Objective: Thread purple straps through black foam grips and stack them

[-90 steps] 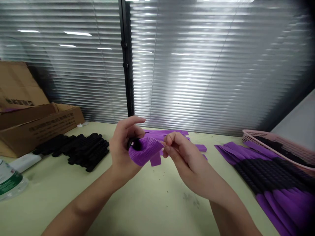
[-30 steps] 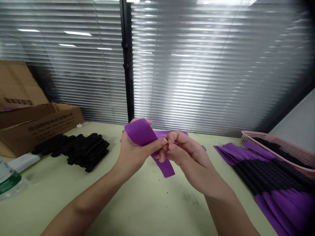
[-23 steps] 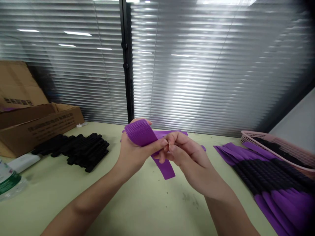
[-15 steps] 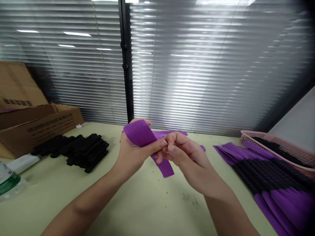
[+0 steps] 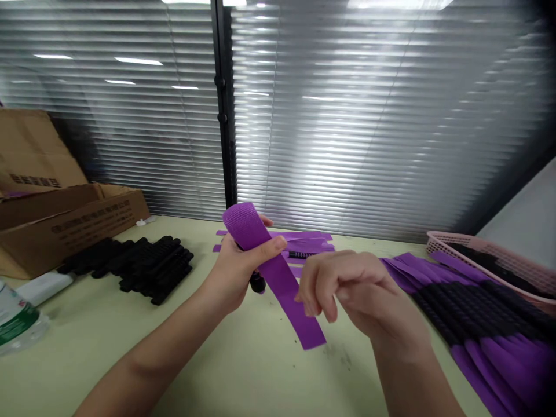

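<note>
Purple strap (image 5: 281,284) in closed left hand (image 5: 232,272)

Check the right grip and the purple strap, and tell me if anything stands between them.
Nothing visible does. The right grip overlaps the lower edge of the purple strap in this view, though contact is unclear. The left grip has its thumb across the strap higher up, out of the way.
</note>
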`<move>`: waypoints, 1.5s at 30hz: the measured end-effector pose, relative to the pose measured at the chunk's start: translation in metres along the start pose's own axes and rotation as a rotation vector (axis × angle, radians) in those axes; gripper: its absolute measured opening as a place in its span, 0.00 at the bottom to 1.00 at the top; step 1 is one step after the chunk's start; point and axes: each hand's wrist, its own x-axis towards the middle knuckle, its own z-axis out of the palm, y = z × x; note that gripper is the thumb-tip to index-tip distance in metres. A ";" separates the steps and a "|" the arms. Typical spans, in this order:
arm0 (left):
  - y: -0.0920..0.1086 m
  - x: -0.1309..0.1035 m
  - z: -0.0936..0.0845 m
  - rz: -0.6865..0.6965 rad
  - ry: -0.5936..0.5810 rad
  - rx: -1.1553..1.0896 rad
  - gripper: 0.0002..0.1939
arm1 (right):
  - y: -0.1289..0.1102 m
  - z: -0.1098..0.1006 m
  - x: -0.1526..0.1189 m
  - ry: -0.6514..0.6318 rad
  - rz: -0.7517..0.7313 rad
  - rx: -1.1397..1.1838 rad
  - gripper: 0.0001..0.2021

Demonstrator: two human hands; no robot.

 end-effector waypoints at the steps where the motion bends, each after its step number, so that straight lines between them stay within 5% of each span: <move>1: 0.000 0.000 0.000 -0.016 -0.001 -0.006 0.20 | 0.000 0.000 0.000 -0.021 0.003 -0.020 0.21; 3: 0.001 0.000 0.001 -0.033 -0.001 -0.005 0.21 | 0.000 0.001 0.000 0.026 -0.008 -0.065 0.23; 8: 0.001 -0.001 0.003 -0.030 0.004 0.010 0.22 | 0.006 0.009 0.001 0.251 0.064 -0.073 0.08; 16: -0.002 -0.001 0.004 -0.019 -0.044 0.004 0.21 | 0.010 0.012 0.003 0.290 0.152 -0.063 0.07; 24: 0.002 0.003 -0.002 -0.002 0.040 0.148 0.22 | 0.011 0.006 0.005 0.337 0.163 -0.139 0.09; 28: 0.009 0.009 -0.011 0.076 0.072 0.262 0.23 | 0.012 -0.004 0.006 0.438 0.124 -0.232 0.21; 32: 0.016 0.018 -0.023 0.169 0.139 0.228 0.27 | 0.008 -0.010 0.002 0.374 0.100 -0.289 0.28; 36: 0.016 0.025 -0.032 0.198 0.179 0.208 0.27 | 0.007 -0.008 0.002 0.390 0.078 -0.355 0.18; 38: 0.015 0.026 -0.033 0.159 0.132 0.231 0.22 | 0.010 -0.007 0.003 0.440 0.049 -0.400 0.07; 41: 0.013 0.024 -0.031 0.111 -0.025 0.321 0.16 | 0.018 -0.006 0.006 0.489 0.044 -0.458 0.25; 45: 0.013 0.019 -0.026 0.150 -0.268 0.532 0.16 | 0.025 -0.008 0.008 0.544 0.031 -0.558 0.32</move>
